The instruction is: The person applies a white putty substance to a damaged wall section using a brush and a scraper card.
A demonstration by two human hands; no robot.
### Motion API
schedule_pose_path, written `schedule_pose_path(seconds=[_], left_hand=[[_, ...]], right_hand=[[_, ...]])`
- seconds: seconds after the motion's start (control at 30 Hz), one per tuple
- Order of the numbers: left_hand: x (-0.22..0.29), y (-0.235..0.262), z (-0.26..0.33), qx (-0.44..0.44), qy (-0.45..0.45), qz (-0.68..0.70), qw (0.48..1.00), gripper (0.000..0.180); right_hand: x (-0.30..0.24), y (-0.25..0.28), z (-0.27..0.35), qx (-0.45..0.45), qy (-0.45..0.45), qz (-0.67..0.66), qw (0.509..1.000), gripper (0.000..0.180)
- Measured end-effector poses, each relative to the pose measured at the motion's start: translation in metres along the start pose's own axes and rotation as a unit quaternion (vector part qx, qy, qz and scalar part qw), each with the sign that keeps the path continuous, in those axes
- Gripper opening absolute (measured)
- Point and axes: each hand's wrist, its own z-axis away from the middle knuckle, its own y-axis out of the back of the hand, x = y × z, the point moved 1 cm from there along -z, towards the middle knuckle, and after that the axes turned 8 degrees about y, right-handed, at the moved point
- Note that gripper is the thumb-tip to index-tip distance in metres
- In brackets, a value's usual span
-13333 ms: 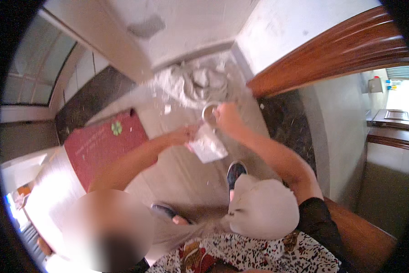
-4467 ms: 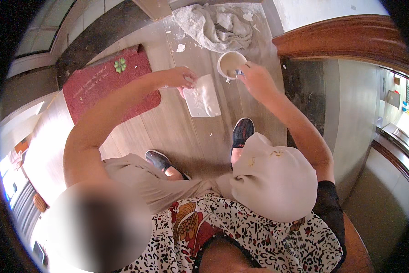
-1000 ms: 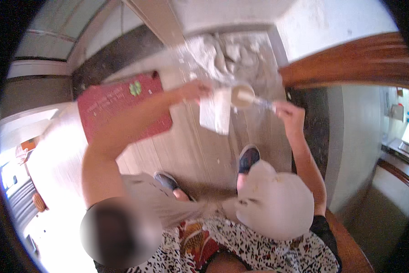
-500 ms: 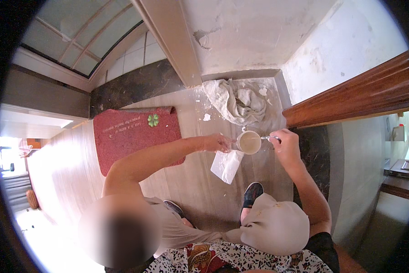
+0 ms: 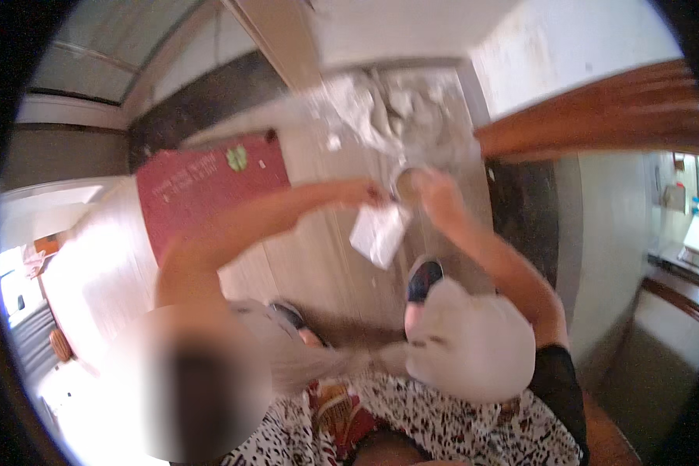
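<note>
A pale cup (image 5: 403,185) with a greyish-beige mix inside is held over the floor in front of me. My left hand (image 5: 370,193) is closed at the cup's left side. My right hand (image 5: 442,199), smeared by motion, reaches over the cup's right rim. Its fingers look closed round a thin metal-handled utensil, seen clearly only in the earlier frame; the hand and blur now hide it. Just below the cup, a white packet or sheet with white powder on it (image 5: 380,235) lies on the floor.
A crumpled, dusty whitish cloth (image 5: 388,116) lies by the far wall, with white flakes around it. The red doormat (image 5: 209,194) is on the left. A brown wooden edge (image 5: 598,109) juts in at right. My dark shoes (image 5: 425,279) stand nearby.
The whole view has tilted, so the scene sits higher in the picture. My right hand has come closer to the cup, over its rim. My left hand stays at the cup.
</note>
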Motion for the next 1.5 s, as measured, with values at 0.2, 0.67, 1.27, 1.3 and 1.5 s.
schedule_pose_path(seconds=[0.2, 0.67, 1.27, 1.3, 1.5], left_hand=[[0.04, -0.002, 0.005, 0.006, 0.098, 0.026, 0.995, 0.004], [0.029, 0.003, 0.015, 0.046, 0.13, 0.009, 0.99, 0.013], [0.04, -0.014, 0.008, 0.017, 0.123, 0.092, 0.988, 0.014], [0.038, -0.014, 0.01, 0.019, 0.124, 0.092, 0.988, 0.014], [0.035, -0.012, 0.01, 0.011, 0.055, 0.074, 0.996, 0.012]], right_hand=[[0.008, 0.027, -0.021, -0.011, -0.027, -0.063, 0.998, 0.006], [-0.005, 0.039, -0.011, -0.01, -0.07, 0.013, 0.997, 0.008], [0.019, 0.023, 0.006, 0.072, -0.23, -0.124, 0.962, 0.016], [0.021, 0.028, 0.007, 0.073, -0.23, -0.126, 0.962, 0.016], [0.044, 0.045, 0.037, 0.075, -0.356, -0.271, 0.891, 0.016]])
